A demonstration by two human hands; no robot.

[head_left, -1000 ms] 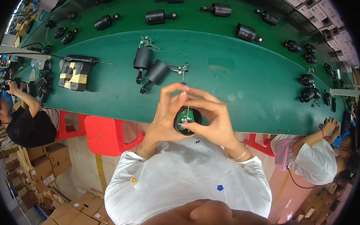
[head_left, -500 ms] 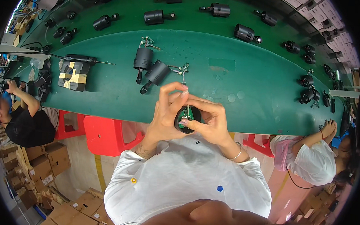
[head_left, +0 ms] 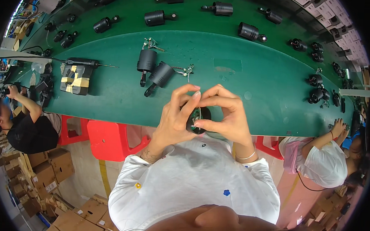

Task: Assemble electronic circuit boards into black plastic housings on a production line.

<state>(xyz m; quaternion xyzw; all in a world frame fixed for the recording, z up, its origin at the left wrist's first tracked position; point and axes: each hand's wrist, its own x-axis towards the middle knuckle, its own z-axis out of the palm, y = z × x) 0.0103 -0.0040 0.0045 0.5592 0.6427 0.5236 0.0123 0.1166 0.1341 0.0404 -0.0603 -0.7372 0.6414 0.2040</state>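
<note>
Above the bench's near edge, my left hand (head_left: 177,116) is closed around a black cylindrical housing (head_left: 207,113), its open end facing up. Inside the housing shows a small green circuit board (head_left: 196,115) with a thin pale strip standing by it. My right hand (head_left: 232,114) curves over the housing from the right. Its thumb tip touches the board, and its forefinger tip meets the fingertips of my left hand at the far rim. My fingers hide much of the housing's side. Beyond my hands lie a black housing (head_left: 147,61) and another black housing (head_left: 162,74), both with boards wired to them.
A power screwdriver (head_left: 82,61) lies across a taped black block (head_left: 76,79) at the left. Several black housings (head_left: 155,17) rest on the darker green belt (head_left: 198,22) behind the bench. Co-workers sit at both sides. A red stool (head_left: 104,139) stands near my left.
Both hands and the housing have shifted slightly right. My right hand's fingers have arched higher. Housings on the belt have moved left. The right-hand co-worker's hands have lifted a small green piece.
</note>
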